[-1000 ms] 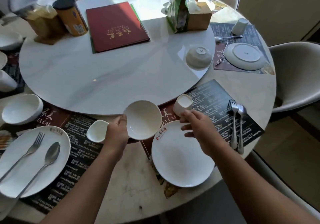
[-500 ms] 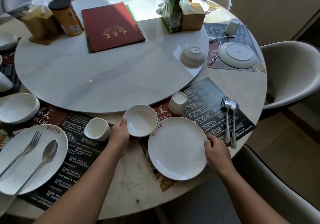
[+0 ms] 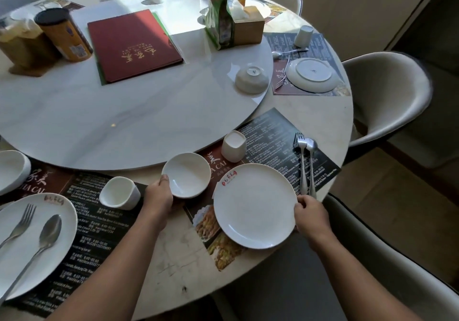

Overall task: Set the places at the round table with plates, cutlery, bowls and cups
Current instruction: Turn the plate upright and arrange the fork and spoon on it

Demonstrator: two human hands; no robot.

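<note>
At the near place, my left hand (image 3: 159, 197) grips the left rim of a small white bowl (image 3: 187, 174), which sits at the placemat's upper left corner. My right hand (image 3: 311, 217) pinches the right rim of a white plate (image 3: 254, 205) lying on the dark placemat (image 3: 273, 137). A white cup (image 3: 233, 145) stands upright behind the plate. A fork (image 3: 301, 161) and spoon (image 3: 311, 164) lie side by side right of the plate.
The left place has a plate with fork and spoon (image 3: 32, 241), a cup (image 3: 119, 192) and a bowl (image 3: 11, 171). On the lazy Susan (image 3: 111, 112) lie a red menu (image 3: 134, 45), an upturned bowl (image 3: 252, 77), a tissue box and jars. The far right place holds an upturned plate (image 3: 313, 74). Chairs (image 3: 382, 97) ring the table.
My right hand let go of the cup, dropped to the plate's right rim and slid the plate to the right. My left hand lowered the bowl onto the table and still holds it.
</note>
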